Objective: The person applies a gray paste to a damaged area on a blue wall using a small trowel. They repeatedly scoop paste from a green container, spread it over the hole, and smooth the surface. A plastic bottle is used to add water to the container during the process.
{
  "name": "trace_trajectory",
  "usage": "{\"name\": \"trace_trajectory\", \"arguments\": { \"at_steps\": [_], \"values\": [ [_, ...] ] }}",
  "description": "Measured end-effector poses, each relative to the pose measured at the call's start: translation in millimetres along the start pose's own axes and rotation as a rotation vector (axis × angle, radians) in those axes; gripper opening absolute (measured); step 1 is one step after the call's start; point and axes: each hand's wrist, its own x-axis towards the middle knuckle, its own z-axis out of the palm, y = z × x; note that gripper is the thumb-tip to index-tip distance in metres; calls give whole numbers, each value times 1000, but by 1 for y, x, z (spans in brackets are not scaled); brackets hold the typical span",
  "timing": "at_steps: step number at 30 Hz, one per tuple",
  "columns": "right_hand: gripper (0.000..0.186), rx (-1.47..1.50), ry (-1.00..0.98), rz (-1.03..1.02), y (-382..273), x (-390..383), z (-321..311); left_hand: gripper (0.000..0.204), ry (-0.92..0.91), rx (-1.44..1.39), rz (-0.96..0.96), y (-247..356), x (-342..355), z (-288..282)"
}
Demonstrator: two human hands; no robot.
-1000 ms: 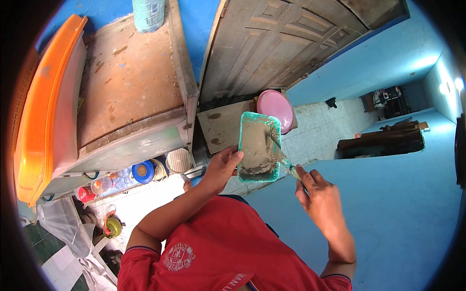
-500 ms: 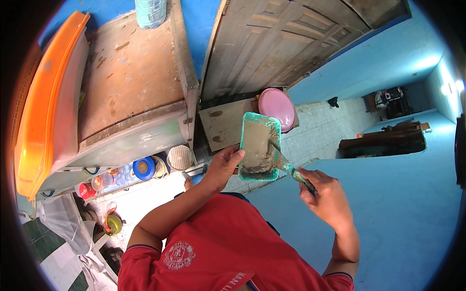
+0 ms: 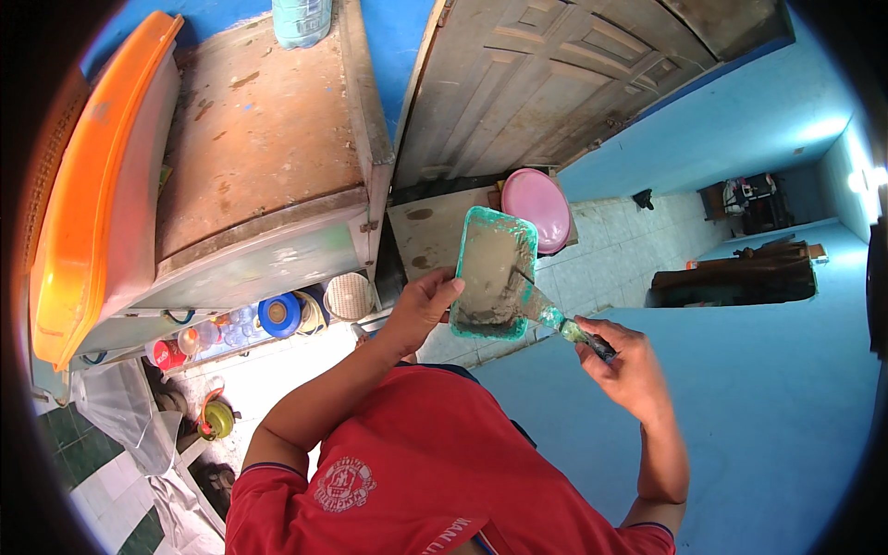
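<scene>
My left hand [image 3: 424, 310] grips the left rim of a small green rectangular tub [image 3: 470, 231], its thumb over the edge and the other fingers partly hidden beneath. Wet grey-brown paste [image 3: 490, 264], like cement or putty, lies inside and smears the walls. In my right hand [image 3: 624, 365] is the dark handle of a putty knife [image 3: 549, 315] with green, paste-streaked parts. Its blade reaches over the tub's right rim into the paste, so the tip is partly covered.
Beyond the tub, a pink round lid or basin [image 3: 536, 211] sits near a worn panelled door [image 3: 555, 74]. A wooden cabinet [image 3: 264, 120] at left bears an orange tub [image 3: 102, 185] and a water bottle [image 3: 302, 23]. The blue wall [image 3: 740, 398] fills the right side.
The putty knife's handle has shifted slightly right with my right hand, and its blade lies a little differently in the paste. The tub has risen slightly in the picture.
</scene>
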Motion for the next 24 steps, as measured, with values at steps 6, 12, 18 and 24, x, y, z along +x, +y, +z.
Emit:
{"name": "trace_trajectory", "arguments": {
  "at_steps": [6, 12, 18, 24],
  "values": [
    [35, -165, 39, -68, -15, -1, -1, 55, 14, -21, -9, 7, -2, 1],
    [37, -346, -6, -114, -27, -3, -9, 52, 34, 0, -4, 4, -1, 0],
    [38, -53, -50, -79, -9, 1, -7, 48, 44, -111, 82, -8, 0, -1],
    [41, 77, -154, 10, 3, 5, -7, 44, 80, -177, 147, -28, 6, -4]
  ]
}}
